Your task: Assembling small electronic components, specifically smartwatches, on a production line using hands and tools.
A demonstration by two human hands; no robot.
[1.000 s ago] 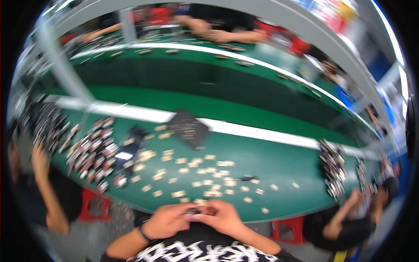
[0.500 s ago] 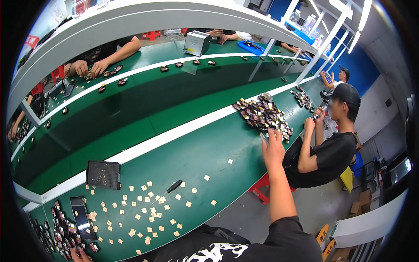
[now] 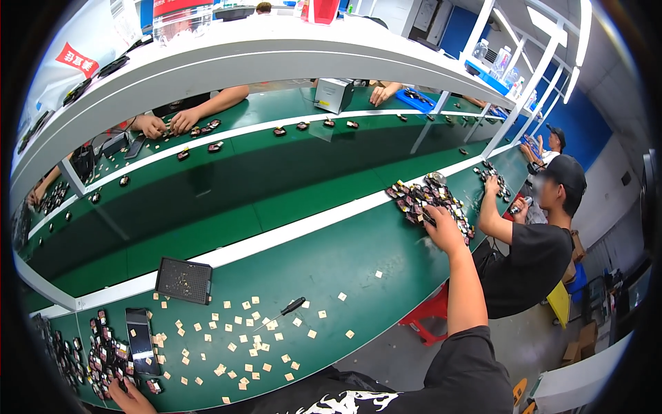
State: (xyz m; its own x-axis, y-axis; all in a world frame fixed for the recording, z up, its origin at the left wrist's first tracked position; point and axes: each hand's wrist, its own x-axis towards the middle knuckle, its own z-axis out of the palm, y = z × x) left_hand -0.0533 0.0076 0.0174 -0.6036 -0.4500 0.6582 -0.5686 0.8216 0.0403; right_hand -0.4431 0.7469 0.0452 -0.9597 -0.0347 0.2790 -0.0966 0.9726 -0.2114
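Clear bottle (image 3: 181, 26) on a white shelf (image 3: 276, 61); grey box (image 3: 334, 95); red stool (image 3: 429, 314)

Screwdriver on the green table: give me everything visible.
The screwdriver has a black handle, plastic or rubber by its look, and a thin, metallic-looking shaft. It lies on the green table among scattered tan squares, handle toward the upper right of the picture, shaft toward the lower left. Whether the shaft touches any square is unclear, and its tip is too small to make out. Neither the left hand nor right hand touches it.
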